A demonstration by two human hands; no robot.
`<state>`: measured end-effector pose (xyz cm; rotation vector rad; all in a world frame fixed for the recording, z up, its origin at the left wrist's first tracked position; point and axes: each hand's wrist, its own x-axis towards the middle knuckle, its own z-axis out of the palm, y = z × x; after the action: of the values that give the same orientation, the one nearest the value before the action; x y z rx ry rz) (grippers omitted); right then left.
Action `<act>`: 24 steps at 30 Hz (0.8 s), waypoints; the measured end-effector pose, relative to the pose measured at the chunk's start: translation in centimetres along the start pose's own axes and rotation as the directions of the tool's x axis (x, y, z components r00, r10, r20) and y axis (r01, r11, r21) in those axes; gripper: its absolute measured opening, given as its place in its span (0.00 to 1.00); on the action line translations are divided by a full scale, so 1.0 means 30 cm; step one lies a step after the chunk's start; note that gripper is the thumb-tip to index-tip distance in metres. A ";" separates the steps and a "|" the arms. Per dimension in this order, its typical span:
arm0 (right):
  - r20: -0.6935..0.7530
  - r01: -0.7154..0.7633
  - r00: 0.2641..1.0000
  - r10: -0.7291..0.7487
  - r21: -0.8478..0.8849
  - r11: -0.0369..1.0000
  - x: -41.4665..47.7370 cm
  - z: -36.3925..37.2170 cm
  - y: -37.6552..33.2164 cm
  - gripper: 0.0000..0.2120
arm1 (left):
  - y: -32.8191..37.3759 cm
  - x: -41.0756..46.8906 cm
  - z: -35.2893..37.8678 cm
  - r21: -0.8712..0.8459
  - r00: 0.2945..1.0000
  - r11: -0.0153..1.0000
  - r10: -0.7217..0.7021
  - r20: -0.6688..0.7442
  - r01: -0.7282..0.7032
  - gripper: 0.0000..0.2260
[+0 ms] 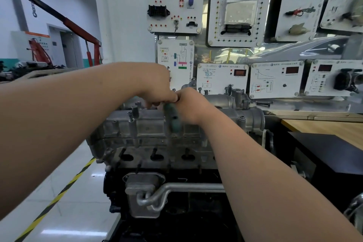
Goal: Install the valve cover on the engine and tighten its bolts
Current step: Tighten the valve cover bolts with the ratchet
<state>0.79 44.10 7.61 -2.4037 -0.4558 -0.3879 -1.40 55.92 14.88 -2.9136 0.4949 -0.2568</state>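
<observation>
Right grip [189, 104] is clasping a blurred green-handled tool [173, 120] while left grip [157, 86], fingers curled, is seemingly pinching its top, both meeting just over the valve cover [145, 125] sitting atop the engine [157, 155].

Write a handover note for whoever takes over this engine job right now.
Left hand: fingers curled down over the valve cover; what they hold is hidden.
Right hand: appears to grip the top of the green-handled tool, which is blurred.
Done: the cover sits on the engine.
Left to do: the bolts at the cover's left end stand proud and seem not tightened. The others cannot be judged.
</observation>
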 end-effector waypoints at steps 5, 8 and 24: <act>-0.036 -0.001 0.999 0.005 0.088 0.996 -0.002 0.015 0.009 0.16 | -0.028 -0.020 -0.013 0.148 0.996 0.985 0.088 0.009 -0.088 0.14; -0.014 -0.001 1.000 0.001 0.062 0.998 -0.002 0.011 0.007 0.15 | -0.058 -0.034 0.001 0.096 0.985 0.981 0.173 -0.010 -0.171 0.16; -0.016 0.042 0.999 -0.041 0.047 0.998 -0.006 0.012 0.014 0.13 | -0.034 -0.005 -0.020 0.129 0.993 0.985 0.105 0.052 -0.111 0.13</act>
<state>0.85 43.99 7.03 -2.3469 -0.5030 -0.4085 -1.34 56.83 15.66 -2.7478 0.6031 -0.2003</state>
